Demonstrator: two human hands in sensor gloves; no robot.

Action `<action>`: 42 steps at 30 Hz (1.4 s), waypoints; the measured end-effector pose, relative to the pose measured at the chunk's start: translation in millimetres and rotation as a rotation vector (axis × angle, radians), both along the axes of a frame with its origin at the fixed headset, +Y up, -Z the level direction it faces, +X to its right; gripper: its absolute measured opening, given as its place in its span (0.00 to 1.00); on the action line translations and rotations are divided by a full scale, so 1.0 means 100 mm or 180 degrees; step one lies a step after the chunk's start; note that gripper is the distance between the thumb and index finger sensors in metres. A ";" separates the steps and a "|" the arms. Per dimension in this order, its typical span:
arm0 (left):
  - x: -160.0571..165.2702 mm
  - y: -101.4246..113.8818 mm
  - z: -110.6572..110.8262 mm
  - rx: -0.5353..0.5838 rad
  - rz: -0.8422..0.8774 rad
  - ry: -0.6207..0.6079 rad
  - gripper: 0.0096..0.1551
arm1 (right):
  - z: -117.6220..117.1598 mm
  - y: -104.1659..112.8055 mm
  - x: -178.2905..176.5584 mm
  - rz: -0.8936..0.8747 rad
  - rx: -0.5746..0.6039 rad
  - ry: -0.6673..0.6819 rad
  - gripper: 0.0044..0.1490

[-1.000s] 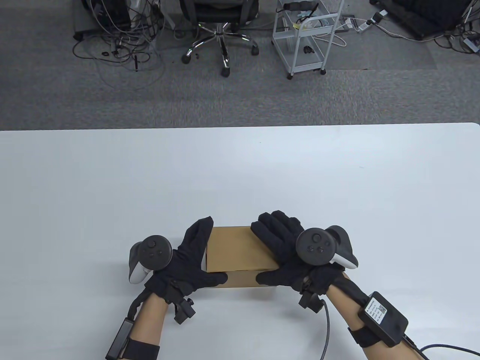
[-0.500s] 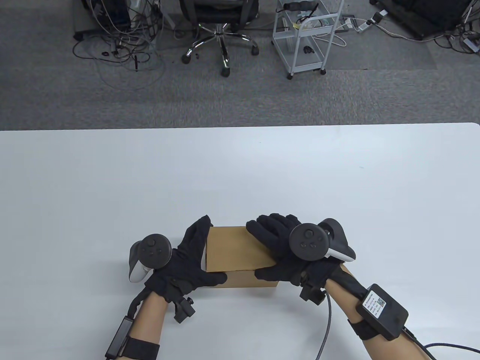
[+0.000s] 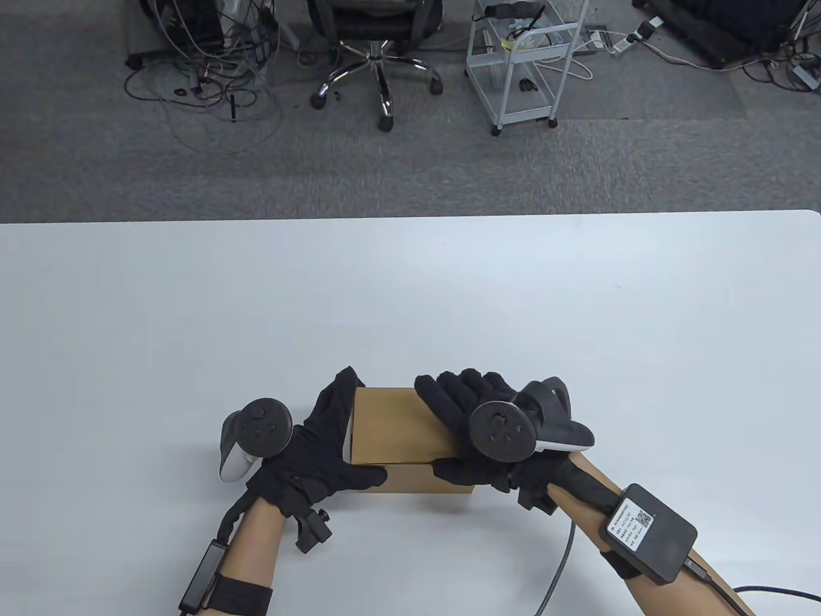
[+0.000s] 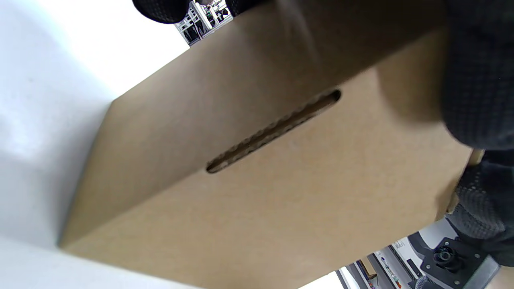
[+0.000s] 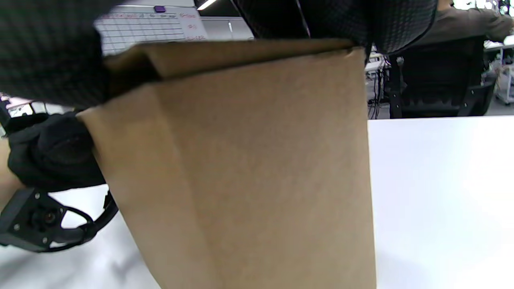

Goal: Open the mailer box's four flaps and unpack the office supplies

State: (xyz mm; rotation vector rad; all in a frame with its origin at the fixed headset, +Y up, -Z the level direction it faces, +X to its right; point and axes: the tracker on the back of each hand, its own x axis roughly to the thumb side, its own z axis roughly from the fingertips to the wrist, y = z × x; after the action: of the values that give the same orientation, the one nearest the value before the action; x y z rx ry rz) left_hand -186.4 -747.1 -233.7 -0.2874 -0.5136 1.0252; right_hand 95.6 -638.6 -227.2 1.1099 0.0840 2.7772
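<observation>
One wide white rectangular table (image 3: 410,301), with one closed brown corrugated-cardboard mailer box (image 3: 397,430) near its front edge, flaps not yet opened. One slot cut in the box's near wall, seen from the left wrist view (image 4: 273,130).

Two hands in black sensor gloves, both on the box. Left hand (image 3: 314,449) against the box's left end, fingers reaching along that side toward the far corner, thumb laid across the near front face: gripping the box. Right hand (image 3: 474,430) over the box's right end, fingers (image 3: 442,391) spread on the top panel, thumb pressed to the near front face, pinching the top edge there; in the right wrist view the top panel's edge (image 5: 241,56) stands slightly lifted from the wall beneath the glove. Box held between the two palms, resting on the table.

Two dark round trackers, one strapped to each hand's back: left tracker (image 3: 253,436) outside the left hand, right tracker (image 3: 519,430) above the right wrist. One black sensor module with a white label (image 3: 651,532) on the right forearm, one slimmer black unit (image 3: 202,577) on the left forearm.

Beyond the table's far edge, grey carpet (image 3: 410,167). One black swivel office chair with a chrome base (image 3: 375,45), one white wire trolley on castors (image 3: 523,64), tangled cables (image 3: 199,83) at the far left.
</observation>
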 end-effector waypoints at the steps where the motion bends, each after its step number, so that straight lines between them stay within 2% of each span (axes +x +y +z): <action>1: 0.00 0.00 0.00 -0.0014 0.0007 -0.0008 0.78 | 0.00 0.00 0.00 0.0015 -0.0004 0.0019 0.63; 6: -0.01 0.00 0.00 -0.0034 0.0022 -0.0033 0.78 | 0.00 0.01 -0.01 -0.0038 0.0019 0.0097 0.60; 12: 0.00 0.00 -0.01 -0.0022 -0.0017 -0.0038 0.76 | -0.12 0.05 0.09 -0.0419 -0.0363 -0.0022 0.60; 18: -0.01 -0.02 -0.01 -0.0071 0.0040 -0.0067 0.76 | -0.27 0.10 0.16 -0.0685 -0.0904 -0.0166 0.60; 24: -0.01 -0.02 -0.01 -0.0087 0.0045 -0.0082 0.76 | -0.30 -0.07 0.38 -0.1136 -0.1337 -0.0276 0.68; 27: -0.01 -0.02 -0.01 -0.0094 0.0040 -0.0088 0.76 | -0.22 -0.28 0.55 -0.1524 -0.1368 -0.0329 0.73; 30: -0.01 -0.02 -0.02 -0.0108 0.0048 -0.0094 0.76 | -0.17 -0.46 0.67 -0.1599 -0.1412 -0.0445 0.75; 32: -0.01 -0.02 -0.02 -0.0111 0.0049 -0.0094 0.76 | -0.16 -0.58 0.71 -0.1773 -0.1506 -0.0487 0.74; 35: -0.01 -0.02 -0.01 -0.0109 0.0046 -0.0081 0.76 | -0.16 -0.64 0.71 -0.2102 -0.1606 -0.0547 0.70; 39: -0.01 -0.03 -0.01 -0.0108 0.0059 -0.0065 0.76 | -0.19 -0.63 0.72 -0.2308 -0.1526 -0.0599 0.65; 42: -0.01 -0.02 -0.01 -0.0097 0.0046 -0.0064 0.77 | -0.25 -0.58 0.72 -0.2592 -0.1743 -0.0714 0.63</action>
State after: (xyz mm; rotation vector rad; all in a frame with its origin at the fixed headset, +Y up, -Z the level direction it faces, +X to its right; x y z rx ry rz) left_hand -187.8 -749.6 -235.1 -0.3217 -0.5193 1.0456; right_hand 167.6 -697.0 -251.8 0.5161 0.2748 1.9462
